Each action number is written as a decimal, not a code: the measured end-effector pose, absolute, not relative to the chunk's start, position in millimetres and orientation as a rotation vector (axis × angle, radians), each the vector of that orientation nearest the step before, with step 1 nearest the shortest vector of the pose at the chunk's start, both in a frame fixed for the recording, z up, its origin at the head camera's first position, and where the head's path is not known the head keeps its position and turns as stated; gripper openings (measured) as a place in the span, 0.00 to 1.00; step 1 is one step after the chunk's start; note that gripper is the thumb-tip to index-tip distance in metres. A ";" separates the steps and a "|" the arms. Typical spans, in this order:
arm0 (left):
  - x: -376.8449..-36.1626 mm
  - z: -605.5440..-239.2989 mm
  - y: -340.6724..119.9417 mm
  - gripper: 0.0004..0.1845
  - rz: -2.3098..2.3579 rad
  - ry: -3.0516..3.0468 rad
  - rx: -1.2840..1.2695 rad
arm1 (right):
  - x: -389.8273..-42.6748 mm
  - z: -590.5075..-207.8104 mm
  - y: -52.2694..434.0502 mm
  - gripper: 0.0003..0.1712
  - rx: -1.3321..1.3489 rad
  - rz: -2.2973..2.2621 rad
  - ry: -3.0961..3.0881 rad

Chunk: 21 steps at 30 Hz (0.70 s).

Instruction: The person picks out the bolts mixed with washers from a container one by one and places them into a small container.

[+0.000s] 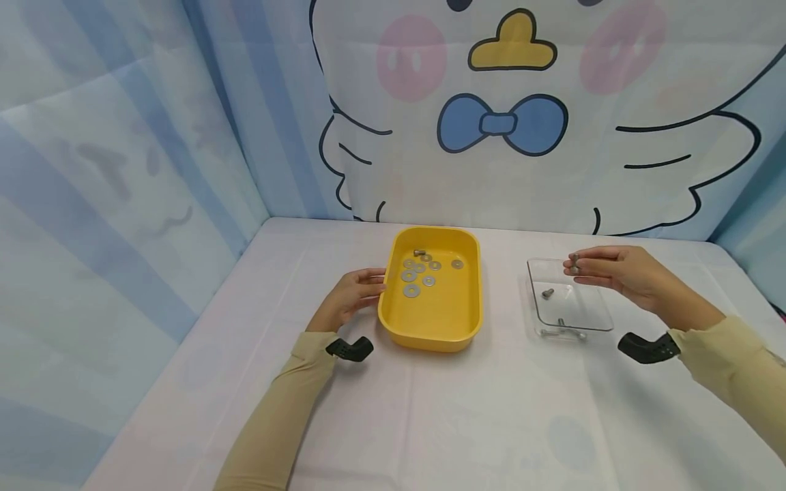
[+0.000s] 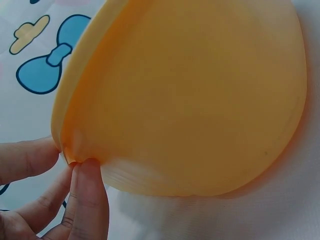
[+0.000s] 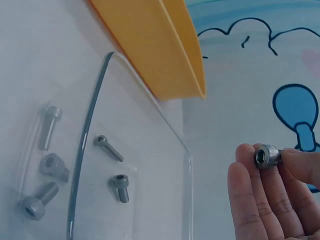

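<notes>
A yellow tray [image 1: 430,320] stands mid-table with several metal washers [image 1: 411,291] and a small bolt [image 1: 420,253] inside. My left hand [image 1: 353,293] rests against its left rim; in the left wrist view the fingertips [image 2: 85,172] touch the yellow tray [image 2: 190,100] under its lip. To the right lies a clear plastic tray [image 1: 598,320] holding bolts [image 1: 547,293]. My right hand [image 1: 614,269] hovers over its far edge and pinches a socket-head bolt [image 3: 266,156] between thumb and fingers. The clear tray [image 3: 145,115] shows two bolts [image 3: 120,187] inside.
More bolts [image 3: 47,127] lie by the clear tray's near edge, seen through its wall. A white cloth [image 1: 467,423] covers the table. Cartoon-print curtains [image 1: 516,116] close off the back and left sides.
</notes>
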<state>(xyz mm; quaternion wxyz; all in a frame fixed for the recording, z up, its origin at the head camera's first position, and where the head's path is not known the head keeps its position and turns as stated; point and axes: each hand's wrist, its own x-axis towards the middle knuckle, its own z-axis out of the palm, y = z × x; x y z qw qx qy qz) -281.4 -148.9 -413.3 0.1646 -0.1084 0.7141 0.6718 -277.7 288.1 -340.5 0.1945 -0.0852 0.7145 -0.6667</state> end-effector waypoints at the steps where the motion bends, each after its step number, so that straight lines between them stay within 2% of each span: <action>1: -281.6 -413.6 -149.1 0.24 1.915 2.035 -0.299 | -277.1 -341.7 290.6 0.13 -0.237 -1.867 2.008; 12: -280.8 -412.4 -148.8 0.24 1.916 2.028 -0.307 | -274.2 -351.6 303.0 0.10 -0.165 -1.742 2.215; 21: -281.7 -413.9 -149.7 0.23 1.915 2.032 -0.308 | -270.1 -361.1 308.0 0.11 -0.215 -1.721 2.267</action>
